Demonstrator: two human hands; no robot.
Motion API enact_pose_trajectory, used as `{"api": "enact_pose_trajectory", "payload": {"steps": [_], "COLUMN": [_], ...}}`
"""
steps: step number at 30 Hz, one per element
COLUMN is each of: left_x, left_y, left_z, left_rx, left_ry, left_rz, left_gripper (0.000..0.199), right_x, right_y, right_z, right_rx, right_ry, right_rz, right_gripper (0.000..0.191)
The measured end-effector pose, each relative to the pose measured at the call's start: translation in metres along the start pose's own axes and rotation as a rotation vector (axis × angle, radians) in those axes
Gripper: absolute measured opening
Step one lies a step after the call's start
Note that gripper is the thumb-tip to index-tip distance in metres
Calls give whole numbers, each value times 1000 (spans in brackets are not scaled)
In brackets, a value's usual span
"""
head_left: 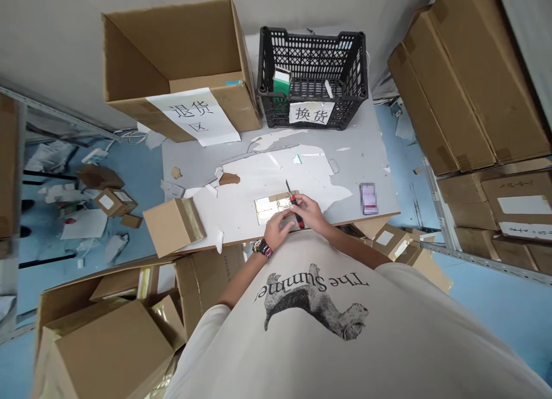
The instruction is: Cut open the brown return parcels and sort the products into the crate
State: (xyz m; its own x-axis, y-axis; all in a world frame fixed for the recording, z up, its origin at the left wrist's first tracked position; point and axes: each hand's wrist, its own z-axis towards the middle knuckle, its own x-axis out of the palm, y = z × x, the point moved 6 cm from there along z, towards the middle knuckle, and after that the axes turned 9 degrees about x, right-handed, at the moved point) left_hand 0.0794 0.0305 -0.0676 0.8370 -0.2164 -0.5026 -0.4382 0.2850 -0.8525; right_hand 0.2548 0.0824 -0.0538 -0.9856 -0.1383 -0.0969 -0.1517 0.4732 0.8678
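A utility knife [298,216] with a red and black handle is in my right hand [309,213], its fingers closed around the handle. The dark blade points away from me, over the far right edge of a small flat parcel [264,207]. The parcel has shiny tape across its top and lies near the table's front edge. My left hand [278,229], with a wristwatch [262,248] on the wrist, is curled at the parcel's near side. Its fingertips are close to the knife handle, and its underside is hidden.
A labelled cardboard box [181,114] and a black plastic crate [313,88] stand at the table's back. A closed carton [170,229] sits left, a phone [368,199] right. Torn white paper [302,172] covers the table's middle. A big box of cartons [190,284] stands below left.
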Motion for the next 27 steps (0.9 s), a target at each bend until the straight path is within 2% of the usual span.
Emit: {"api": "enact_pose_trajectory", "payload": {"steps": [3,5,8,12,14,16,19,22,27], "left_x": [-5,-15,-42,-95,-117,-132,-141,-140,-134], "left_y": [2,8,23,57,75,90,104,111,119], "left_z": [-6,-14,-35,-77,-98,-113,-123,-120,-102], "left_rx": [-140,-228,-317,-425,-480,-517,-539,-535,-480], "left_ry": [-23,-71,-140,-215,-220,-187,-114,-59,38], "left_rz": [-121,-140,-194,-205,-225,-251,-277,-313,-332], "left_gripper": [54,55,56,62,64,64,67,70,70], "right_x": [39,59,81,104,113,120,126,127,130], "right_y": [2,8,20,18,13,11,9,9,9], "right_z": [0,0,-5,-15,-17,-15,-6,-1,-9], "right_rx": [25,0,-128,-204,-189,-162,-58,41,-2], "right_ry": [11,25,24,52,54,30,-3,-9,-68], "right_rz": [50,-70,-515,-1130,-1268,-1322,-1343,-1337,-1327], "right_gripper": [56,49,39,56,63,64,61,59,62]}}
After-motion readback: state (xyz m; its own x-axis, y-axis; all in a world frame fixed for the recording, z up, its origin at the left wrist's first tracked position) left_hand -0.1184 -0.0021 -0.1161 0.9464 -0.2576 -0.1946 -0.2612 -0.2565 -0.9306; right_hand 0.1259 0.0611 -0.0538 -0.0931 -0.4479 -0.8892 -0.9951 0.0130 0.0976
